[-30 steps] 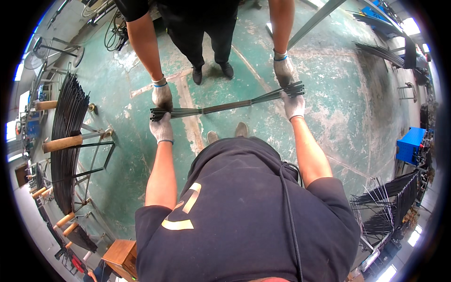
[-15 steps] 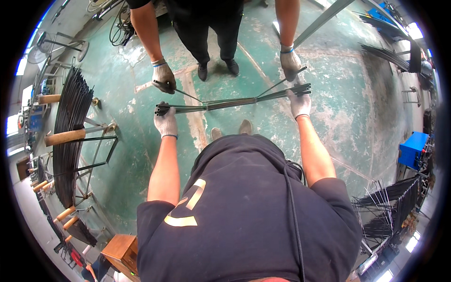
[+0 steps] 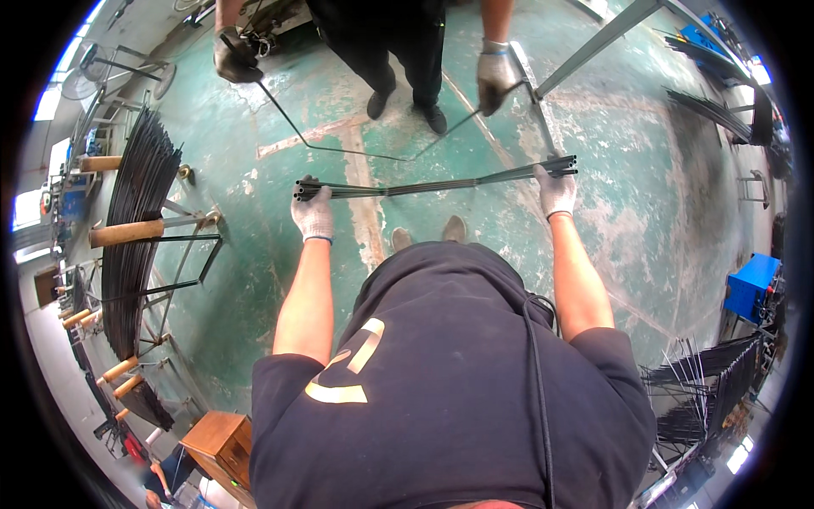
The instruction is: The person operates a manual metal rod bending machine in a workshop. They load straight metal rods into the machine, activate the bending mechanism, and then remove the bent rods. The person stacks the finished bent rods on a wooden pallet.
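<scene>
A bundle of thin black metal tubes (image 3: 432,186) spans the space in front of me, slightly bent along its length. My left hand (image 3: 314,212), in a whitish knit glove, is closed round its left end. Round the right end, my right hand (image 3: 556,192) grips in a matching glove. Open tube ends stick out past both hands. Across from me, a person in dark clothes holds a single bent black tube (image 3: 352,152) by its two ends with gloved hands. That tube is apart from my bundle.
At the left, a rack with wooden-coloured rollers (image 3: 127,233) carries many black tubes (image 3: 136,187). A brown wooden cabinet (image 3: 222,445) stands at the lower left. To the right are a blue box (image 3: 752,287) and more stacked black rods (image 3: 712,382). A grey metal beam (image 3: 598,47) slants at the upper right.
The other person has lifted a bent tube up and away from my bundle, towards themselves. My hands keep hold of the bundle, which appears slightly farther right in view.
</scene>
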The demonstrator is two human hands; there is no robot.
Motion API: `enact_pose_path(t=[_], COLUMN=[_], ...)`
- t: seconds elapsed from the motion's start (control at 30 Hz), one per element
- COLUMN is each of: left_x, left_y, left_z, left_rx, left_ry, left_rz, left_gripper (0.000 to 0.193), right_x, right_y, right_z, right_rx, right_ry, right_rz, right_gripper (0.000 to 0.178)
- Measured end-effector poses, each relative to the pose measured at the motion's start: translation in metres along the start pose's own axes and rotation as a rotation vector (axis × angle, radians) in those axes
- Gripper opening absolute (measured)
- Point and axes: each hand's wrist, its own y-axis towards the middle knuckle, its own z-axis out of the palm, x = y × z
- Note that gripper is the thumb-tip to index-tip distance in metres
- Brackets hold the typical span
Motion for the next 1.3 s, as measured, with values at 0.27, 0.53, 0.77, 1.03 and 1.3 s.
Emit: enact_pose_path(t=[0.27,0.53,0.77,1.03,1.3], left_x=[0.004,0.005,0.003,0.007,0.007], left_y=[0.000,-0.006,-0.008,-0.010,-0.011], left_z=[0.001,0.004,0.010,0.011,0.011], left_rx=[-0.015,-0.043,-0.077,-0.089,-0.078], left_ry=[0.027,-0.035,-0.066,0.031,0.027], left_rz=[0.021,-0.020,-0.068,-0.057,-0.054], left_gripper=[0.045,0.045,0.042,0.041,0.042], right_x=[-0.025,-0.024,-0.041,-0.037,-0.021], right_y=[0.013,0.011,0.015,0.014,0.008], right_z=[0.004,0.003,0.007,0.009,0.004], right_rx=[0.000,0.004,0.021,0.032,0.043], right_ry=[0.043,0.087,0.285,0.309,0.181], right_rz=[-0.038,-0.062,-0.068,-0.018,-0.021], right_gripper=[0.061,0.059,0.058,0.057,0.059])
